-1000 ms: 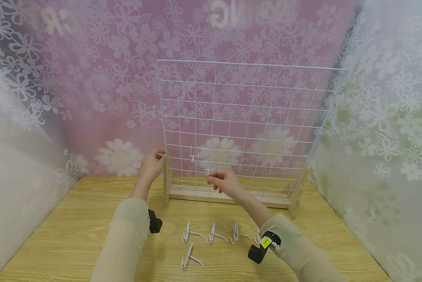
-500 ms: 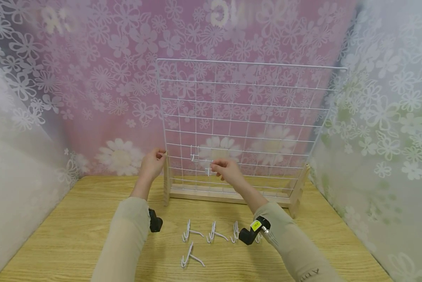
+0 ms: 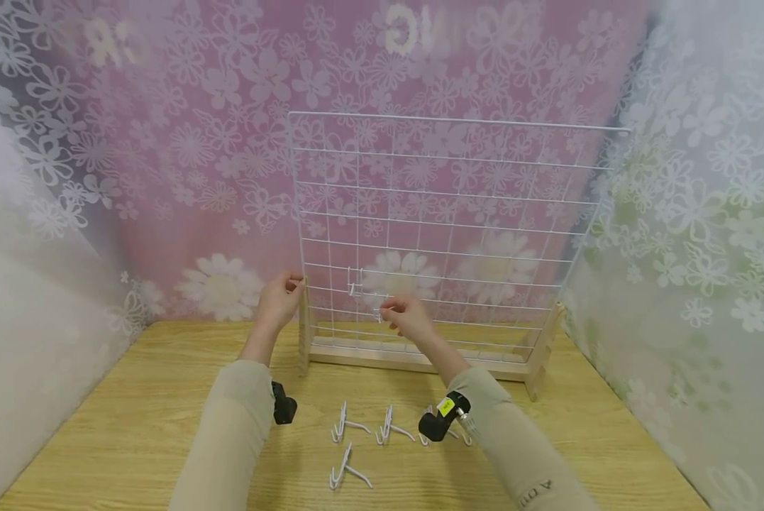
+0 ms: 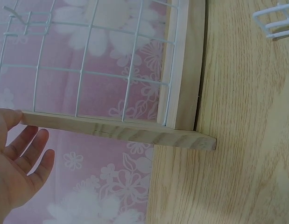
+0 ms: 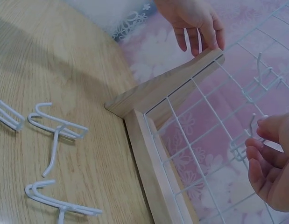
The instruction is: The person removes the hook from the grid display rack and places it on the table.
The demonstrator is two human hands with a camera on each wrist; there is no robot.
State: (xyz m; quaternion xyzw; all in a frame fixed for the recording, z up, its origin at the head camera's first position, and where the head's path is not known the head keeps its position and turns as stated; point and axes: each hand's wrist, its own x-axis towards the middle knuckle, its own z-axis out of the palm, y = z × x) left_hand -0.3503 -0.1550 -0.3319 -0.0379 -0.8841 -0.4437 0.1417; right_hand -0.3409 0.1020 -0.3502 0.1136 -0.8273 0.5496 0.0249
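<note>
A white wire grid (image 3: 458, 121) stands upright in a wooden stand (image 3: 413, 361). My left hand (image 3: 279, 298) grips the upper end of the stand's left post (image 4: 135, 132), thumb on one side, in the left wrist view its other fingers hang loose. Two white wire hooks are on the grid. The lower hook (image 5: 238, 151) has its prong between the thumb and forefinger of my right hand (image 3: 410, 319), which partly covers it in the head view. Up and to the left sits the other hook (image 3: 353, 289), touched by neither hand.
Several more white hooks lie on the wooden table in front of the stand, among them a nearer hook (image 3: 342, 468) and a middle hook (image 3: 391, 429). My right wrist camera (image 3: 435, 424) covers some of them. Flowered cloth (image 3: 196, 177) hangs behind and at both sides.
My right hand rose slightly along the lower hook, then came back down to it, while its forearm swung left. The left hand has kept its place on the post.
</note>
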